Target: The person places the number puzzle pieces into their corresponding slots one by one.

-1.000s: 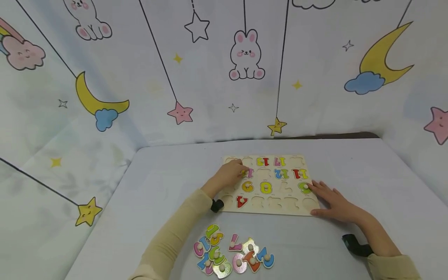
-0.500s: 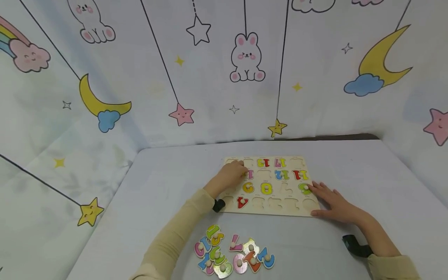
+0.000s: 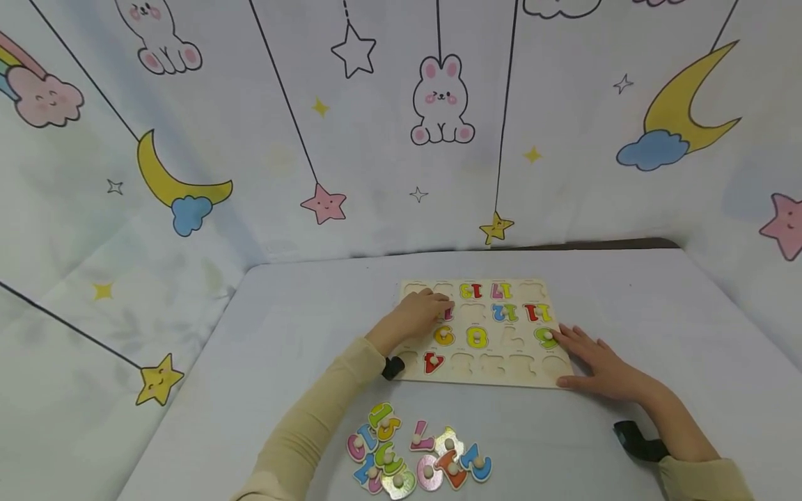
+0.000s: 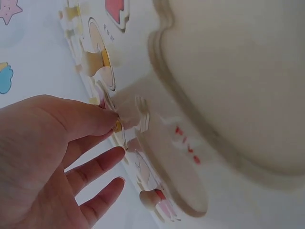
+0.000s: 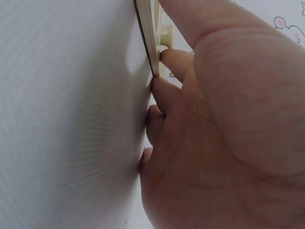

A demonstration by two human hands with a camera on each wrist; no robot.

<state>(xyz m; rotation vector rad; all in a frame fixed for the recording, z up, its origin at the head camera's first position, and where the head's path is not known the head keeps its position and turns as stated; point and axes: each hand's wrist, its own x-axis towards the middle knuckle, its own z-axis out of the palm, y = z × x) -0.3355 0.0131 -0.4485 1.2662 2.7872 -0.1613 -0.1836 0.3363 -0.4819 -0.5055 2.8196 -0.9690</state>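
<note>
The wooden number-puzzle board (image 3: 482,379) lies on the table with several number pieces seated in it. My left hand (image 3: 413,316) reaches over its left side, thumb and index finger pinching a pink-and-yellow number piece (image 4: 118,127) in the second row from the back. The other fingers spread beside it in the left wrist view, and the fingers cover most of the piece. At the board's right edge rests my right hand (image 3: 598,362), its fingers spread and fairly straight. One fingertip is at the green number piece (image 3: 544,337); the thumb is by the near corner.
Loose number pieces with knobs lie in a pile (image 3: 388,456) and a second cluster (image 3: 447,459) in front of the board. A red number four (image 3: 432,362) sits in the near row. Behind the white table (image 3: 301,313) hangs a cartoon-printed cloth (image 3: 376,153).
My left fingers have shifted slightly right and now cover more of the pink-and-yellow piece. The right hand stays in place at the board's edge.
</note>
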